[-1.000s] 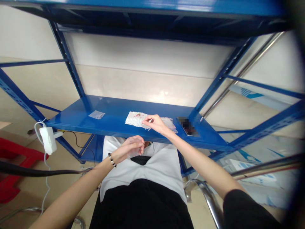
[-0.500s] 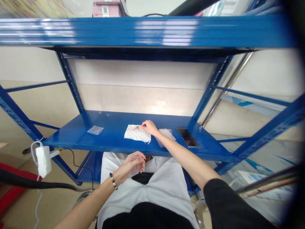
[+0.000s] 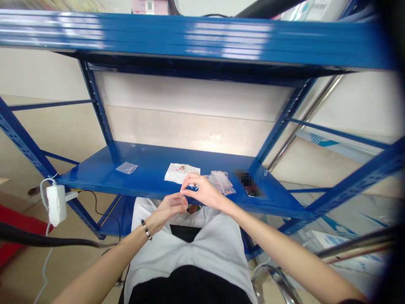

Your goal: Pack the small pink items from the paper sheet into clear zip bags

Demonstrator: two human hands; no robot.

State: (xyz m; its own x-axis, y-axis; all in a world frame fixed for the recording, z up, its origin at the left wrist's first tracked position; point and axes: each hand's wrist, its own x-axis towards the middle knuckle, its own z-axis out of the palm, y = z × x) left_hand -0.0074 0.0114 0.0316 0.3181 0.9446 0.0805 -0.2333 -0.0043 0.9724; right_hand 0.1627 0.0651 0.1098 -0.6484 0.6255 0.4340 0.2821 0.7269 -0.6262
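My left hand (image 3: 167, 209) is closed around a small clear plastic bag (image 3: 177, 200) in front of the shelf's edge. My right hand (image 3: 204, 191) meets it from the right, thumb and forefinger pinched at the bag's top. What the pinch holds, if anything, is too small to make out. Just behind lies a crumpled white sheet (image 3: 172, 174), with several tiny pinkish and brown pieces (image 3: 182, 168) on it. To the right of that sheet, clear bags (image 3: 223, 180) with small coloured bits in them lie partly behind my right hand.
On the blue shelf (image 3: 148, 158), a flat clear bag (image 3: 127, 168) lies at left and a dark phone (image 3: 249, 183) at right. A blue beam (image 3: 152, 36) crosses above. A white power adapter (image 3: 56, 204) hangs at the left post.
My right hand has come back from the small pieces on the white sheet to my left hand. My left hand has shifted slightly left and up. The view has tilted a little.
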